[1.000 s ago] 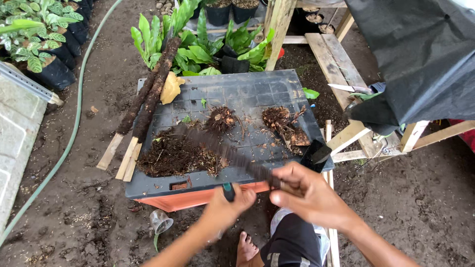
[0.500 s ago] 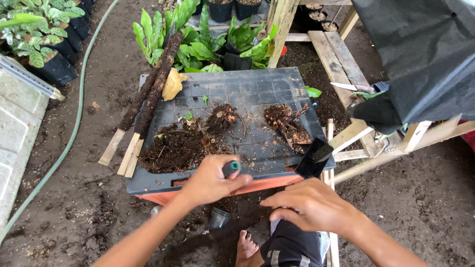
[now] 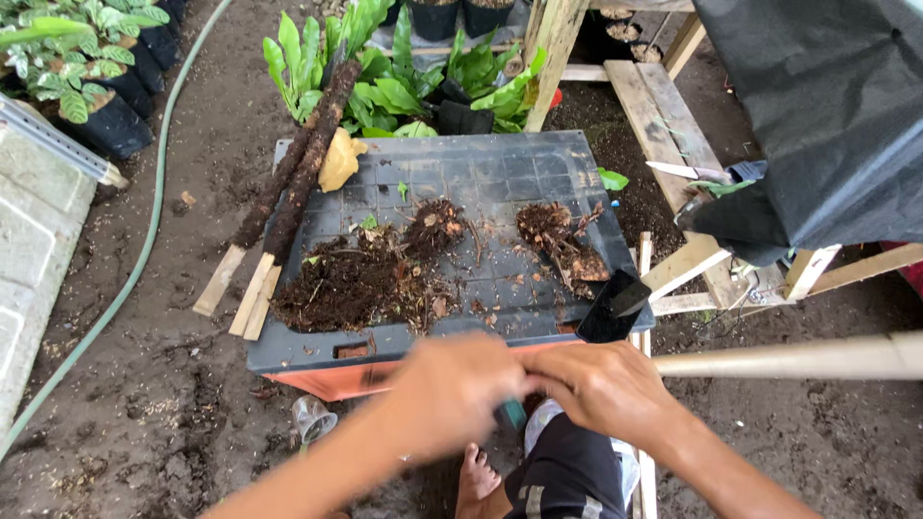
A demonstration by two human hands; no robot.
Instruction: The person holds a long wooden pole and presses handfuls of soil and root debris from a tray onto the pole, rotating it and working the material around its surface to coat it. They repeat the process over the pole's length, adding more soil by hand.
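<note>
Both hands have drawn back off the grey tray (image 3: 500, 173) and now meet just below its near edge. The left hand (image 3: 452, 394), blurred with motion, has its grip closed on a teal-handled tool (image 3: 511, 413), which half a second ago it held up over the tray edge. The right hand (image 3: 601, 384) touches the left, its grip too hidden to tell. The soil heap (image 3: 336, 288) and root clumps (image 3: 558, 240) lie unchanged, so the work has shifted from tray to tool.
</note>
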